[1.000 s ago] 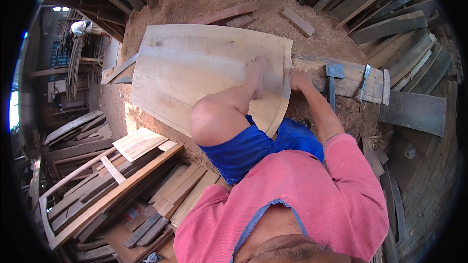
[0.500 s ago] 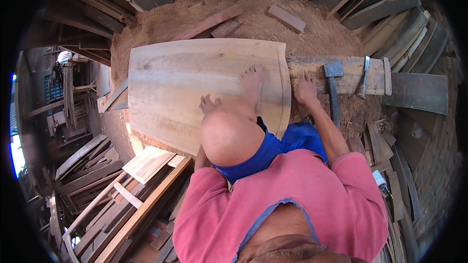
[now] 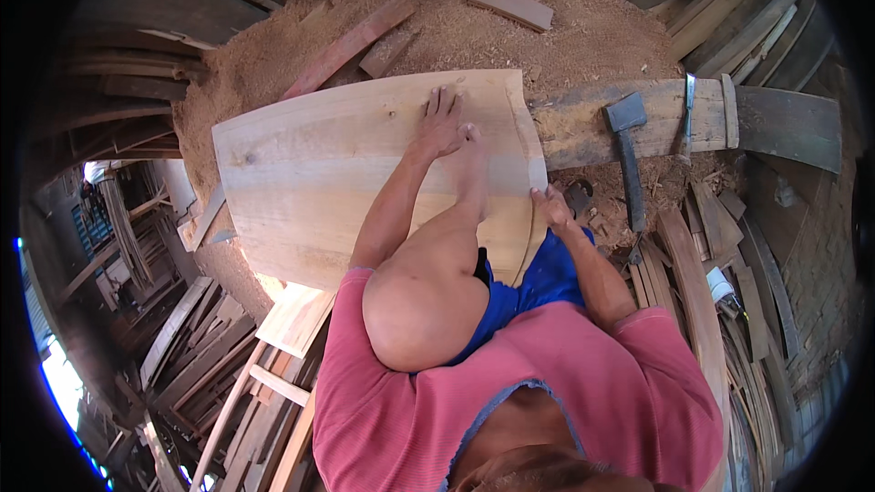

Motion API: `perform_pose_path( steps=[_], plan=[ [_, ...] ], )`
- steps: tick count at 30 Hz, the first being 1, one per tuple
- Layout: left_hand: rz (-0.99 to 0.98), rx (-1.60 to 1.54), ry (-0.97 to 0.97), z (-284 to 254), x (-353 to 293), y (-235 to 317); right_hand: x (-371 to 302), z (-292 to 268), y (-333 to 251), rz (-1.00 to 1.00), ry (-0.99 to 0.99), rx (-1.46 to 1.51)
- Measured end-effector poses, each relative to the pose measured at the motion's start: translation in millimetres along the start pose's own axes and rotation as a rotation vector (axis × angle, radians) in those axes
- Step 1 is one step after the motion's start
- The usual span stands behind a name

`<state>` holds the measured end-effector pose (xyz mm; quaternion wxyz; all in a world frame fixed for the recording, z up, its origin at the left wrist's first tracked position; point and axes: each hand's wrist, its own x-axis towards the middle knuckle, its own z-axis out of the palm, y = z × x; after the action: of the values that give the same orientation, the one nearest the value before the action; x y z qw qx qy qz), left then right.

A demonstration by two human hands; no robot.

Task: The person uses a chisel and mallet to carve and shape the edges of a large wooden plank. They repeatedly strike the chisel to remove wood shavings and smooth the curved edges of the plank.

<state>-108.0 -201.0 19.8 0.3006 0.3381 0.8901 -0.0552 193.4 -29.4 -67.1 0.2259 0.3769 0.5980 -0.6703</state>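
A wide, pale, slightly curved wooden board (image 3: 337, 173) lies across a heavy beam (image 3: 583, 123), over a heap of sawdust. My left hand (image 3: 439, 120) rests flat on the board's top near its far edge, fingers spread. My right hand (image 3: 552, 208) grips the board's right end at its near corner. My bare left knee and foot press down on the board between the two hands.
An axe (image 3: 627, 155) lies on the beam right of the board, with a chisel-like tool (image 3: 688, 118) beside it. Loose planks (image 3: 510, 5) sit on the sawdust pile (image 3: 565, 36). Stacked boards and slats crowd the left, lower left and right sides.
My left hand has reached forward from near my knee to the board's far edge. The view has shifted, bringing the board closer and more centred. My right hand stays at the board's right end.
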Motion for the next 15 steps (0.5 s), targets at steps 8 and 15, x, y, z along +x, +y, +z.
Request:
perform_pose_path(
  steps=[8,15],
  plan=[
    [0.065,-0.048,0.162,17,4,-21,40,-23,11,-0.048,-0.048,0.142],
    [-0.236,-0.067,0.286,57,-123,-9,-23,-1,-9,-0.128,0.091,-0.013]
  ],
)
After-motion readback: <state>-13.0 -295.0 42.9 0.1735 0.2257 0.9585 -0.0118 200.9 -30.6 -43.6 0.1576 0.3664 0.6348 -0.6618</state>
